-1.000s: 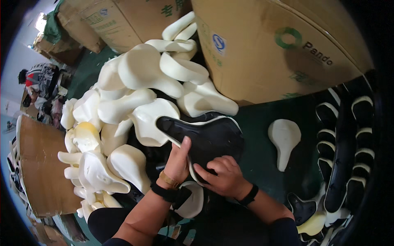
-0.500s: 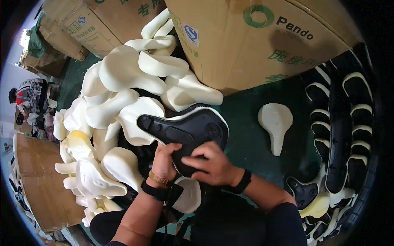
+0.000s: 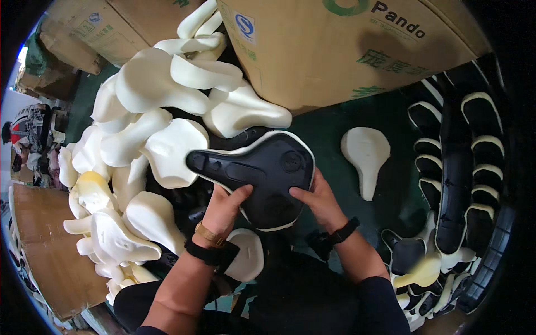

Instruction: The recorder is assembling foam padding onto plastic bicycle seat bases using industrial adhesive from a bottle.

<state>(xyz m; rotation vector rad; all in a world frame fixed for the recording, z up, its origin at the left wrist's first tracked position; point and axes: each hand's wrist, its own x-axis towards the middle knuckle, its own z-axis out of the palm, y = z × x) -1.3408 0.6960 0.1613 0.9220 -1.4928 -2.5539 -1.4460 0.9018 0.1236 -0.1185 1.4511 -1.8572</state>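
Between my two hands is a bicycle saddle [image 3: 262,174], its black plastic underside facing up and a white foam rim showing round the edge. The narrow nose points left and the wide rear is at the right. My left hand [image 3: 222,207] grips the lower left edge, thumb on the black base. At the wide end my right hand [image 3: 319,202] holds the right edge, thumb likewise on top; the other fingers of both hands are mostly hidden beneath. A white foam saddle pad [image 3: 245,255] lies below, by my left wrist.
A heap of white foam saddle pads [image 3: 151,84] fills the left side. One single pad [image 3: 365,156] lies on the dark green floor. Stacked black-and-white saddles [image 3: 455,201] line the right. Cardboard boxes [image 3: 312,61] stand at the back, and another carton [image 3: 56,245] at the left.
My right hand has moved from over the black base to the saddle's right edge and now grips it. The whole view has shifted slightly.
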